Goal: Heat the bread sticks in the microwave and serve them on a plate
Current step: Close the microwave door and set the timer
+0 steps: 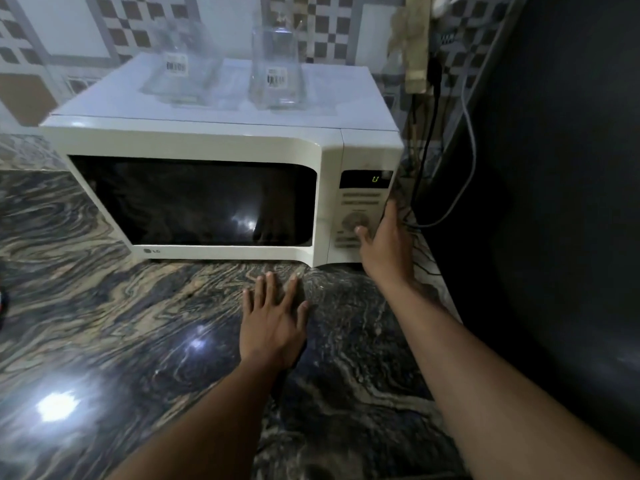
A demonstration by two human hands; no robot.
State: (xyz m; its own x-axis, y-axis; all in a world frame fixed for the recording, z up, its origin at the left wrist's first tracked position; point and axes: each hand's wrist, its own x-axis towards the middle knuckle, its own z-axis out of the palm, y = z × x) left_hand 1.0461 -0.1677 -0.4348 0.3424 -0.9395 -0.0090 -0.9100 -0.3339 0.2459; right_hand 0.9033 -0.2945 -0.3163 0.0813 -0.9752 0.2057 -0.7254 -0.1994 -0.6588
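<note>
Right hand (386,247), fingers straight, thumbs the microwave (221,143) dial (350,220); left hand (273,323) lies flat. Too much time could burn the bread sticks.

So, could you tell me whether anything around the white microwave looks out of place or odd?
Two clear glass bottles stand on top of the white microwave oven, an unusual, easily knocked spot. Loose black and grey cables dangle beside its right side. Nothing looks spilled or damaged.
</note>
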